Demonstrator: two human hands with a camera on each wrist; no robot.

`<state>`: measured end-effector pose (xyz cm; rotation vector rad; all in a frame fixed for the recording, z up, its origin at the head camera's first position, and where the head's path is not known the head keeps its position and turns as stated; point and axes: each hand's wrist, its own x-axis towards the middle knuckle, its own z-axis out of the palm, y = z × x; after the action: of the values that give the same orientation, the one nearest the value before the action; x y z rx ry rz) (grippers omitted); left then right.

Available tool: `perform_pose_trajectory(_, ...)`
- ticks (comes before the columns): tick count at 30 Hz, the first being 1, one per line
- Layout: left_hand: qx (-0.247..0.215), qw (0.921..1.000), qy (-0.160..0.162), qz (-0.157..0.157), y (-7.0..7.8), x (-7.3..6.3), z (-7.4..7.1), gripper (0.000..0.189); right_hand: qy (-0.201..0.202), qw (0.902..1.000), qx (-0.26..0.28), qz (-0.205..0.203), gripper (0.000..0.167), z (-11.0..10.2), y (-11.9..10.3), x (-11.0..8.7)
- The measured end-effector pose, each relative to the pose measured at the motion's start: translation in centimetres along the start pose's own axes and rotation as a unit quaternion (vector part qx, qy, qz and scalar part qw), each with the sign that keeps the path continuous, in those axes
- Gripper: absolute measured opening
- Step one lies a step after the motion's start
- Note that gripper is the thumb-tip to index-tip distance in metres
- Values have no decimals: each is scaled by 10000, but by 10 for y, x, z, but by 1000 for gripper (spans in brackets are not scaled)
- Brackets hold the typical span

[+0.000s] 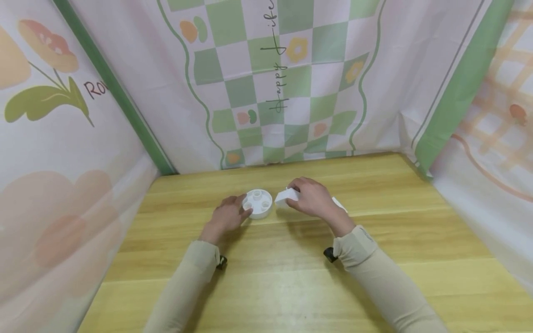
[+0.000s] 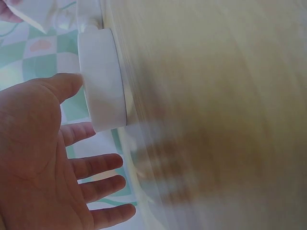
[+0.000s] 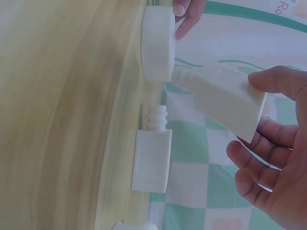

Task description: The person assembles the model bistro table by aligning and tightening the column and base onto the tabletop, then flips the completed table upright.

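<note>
A round white dish-like base lies on the table, with three ring-shaped sockets visible inside it. My left hand is at its left side, thumb and index fingertip at its wall, the other fingers spread and fairly straight in the left wrist view. To the right of the base, my right hand pinches a white block-shaped piece with a ridged neck by its wide end. That piece is tilted above the table, its neck pointing toward the base. A similar white piece lies on the table beneath it.
Part of another white object shows at the bottom edge of the right wrist view. A white piece is partly hidden behind my right wrist. Patterned cloth stands behind the wooden table and along both sides.
</note>
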<state>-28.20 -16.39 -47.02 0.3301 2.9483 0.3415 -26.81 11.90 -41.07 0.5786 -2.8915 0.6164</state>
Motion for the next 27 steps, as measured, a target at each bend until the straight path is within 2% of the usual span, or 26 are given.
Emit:
perform_pose_trajectory(19,17,10000,16,71,0,-1,0,72,25,9999,3,-145,40,8,-13,20)
perform_pose_trajectory(27,-15,10000,38,47,0,-2,1,72,-162,9997,-73,-164,42,12,-19,27)
